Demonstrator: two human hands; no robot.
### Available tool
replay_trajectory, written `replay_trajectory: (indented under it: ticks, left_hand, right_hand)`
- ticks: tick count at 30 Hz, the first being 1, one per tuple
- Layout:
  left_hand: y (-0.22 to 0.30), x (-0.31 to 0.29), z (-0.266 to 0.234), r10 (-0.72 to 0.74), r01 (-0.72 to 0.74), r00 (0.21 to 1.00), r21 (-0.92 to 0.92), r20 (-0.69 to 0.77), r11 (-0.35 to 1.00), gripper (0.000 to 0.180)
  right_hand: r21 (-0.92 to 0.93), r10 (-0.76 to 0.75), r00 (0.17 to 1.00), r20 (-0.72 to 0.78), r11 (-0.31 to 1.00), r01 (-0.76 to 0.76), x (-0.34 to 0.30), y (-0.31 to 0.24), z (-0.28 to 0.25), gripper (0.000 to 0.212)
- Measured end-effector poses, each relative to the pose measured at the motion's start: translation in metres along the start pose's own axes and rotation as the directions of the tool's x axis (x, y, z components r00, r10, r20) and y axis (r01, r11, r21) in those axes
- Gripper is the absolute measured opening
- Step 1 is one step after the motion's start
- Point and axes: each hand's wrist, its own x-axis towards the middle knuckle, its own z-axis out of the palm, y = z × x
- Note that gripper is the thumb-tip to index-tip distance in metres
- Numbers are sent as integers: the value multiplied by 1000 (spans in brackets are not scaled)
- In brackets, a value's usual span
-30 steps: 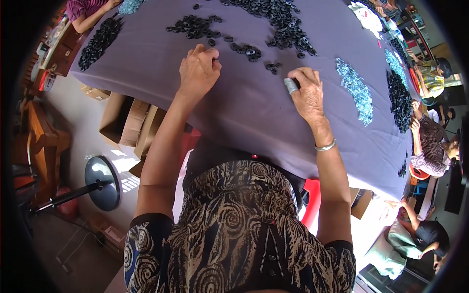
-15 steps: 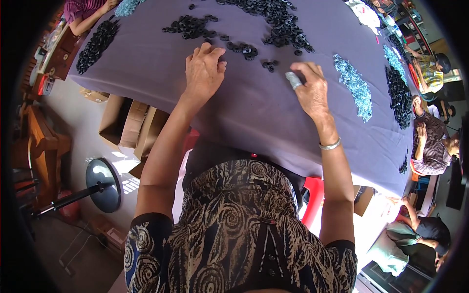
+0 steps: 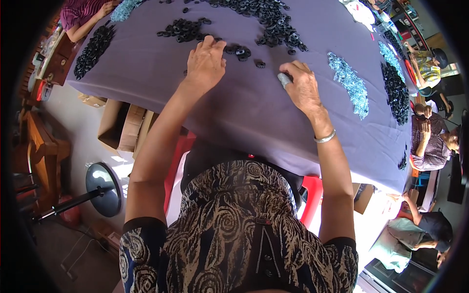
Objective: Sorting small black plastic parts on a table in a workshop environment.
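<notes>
My left hand (image 3: pixel 206 63) reaches over the purple cloth, its fingers apart and slightly bent. Its fingertips are at the near edge of a loose cluster of small black ring-shaped parts (image 3: pixel 183 30). Several more black parts (image 3: pixel 239 52) lie just right of those fingers, and a single black part (image 3: pixel 260 64) sits between my two hands. My right hand (image 3: pixel 302 84) has its fingers curled toward the thumb, which wears a grey wrapping (image 3: pixel 284 79). Something small and dark, seemingly a black ring-shaped part, shows in that pinch.
A larger black pile (image 3: pixel 278 29) spreads across the far middle of the cloth-covered table (image 3: pixel 244 102). Clear bluish pieces (image 3: pixel 349 83) lie to the right, near another black heap (image 3: pixel 394 93). Co-workers sit around the table. Cardboard boxes (image 3: pixel 128 124) stand below its left edge.
My right hand has curled its fingers closer to the thumb; one of the black parts beside it has gone from the cloth. My left hand has reached slightly farther forward.
</notes>
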Motion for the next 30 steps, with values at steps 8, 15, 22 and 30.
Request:
replay_trajectory:
  ticks: [8,15,22,30]
  left_hand:
    - [4,31,17,14,2,987,-96,159,995,40]
    - [34,30,37,132,-100,987,-293,92,951,32]
    - [40,25,44,180,-147,982,-390,49,909,23]
    - [40,12,38,112,-124,992,-583,-58,803,24]
  right_hand:
    - [248,213,942,-259,957,-149,-26,19,-36,13]
    - [512,415,837,-357,836,-196,-50,63,-25,9]
    - [554,453,821,-346,805,-211,-51,59,-26,9]
    - [519,440,810,-388,830,-203,-55,59,-28,8]
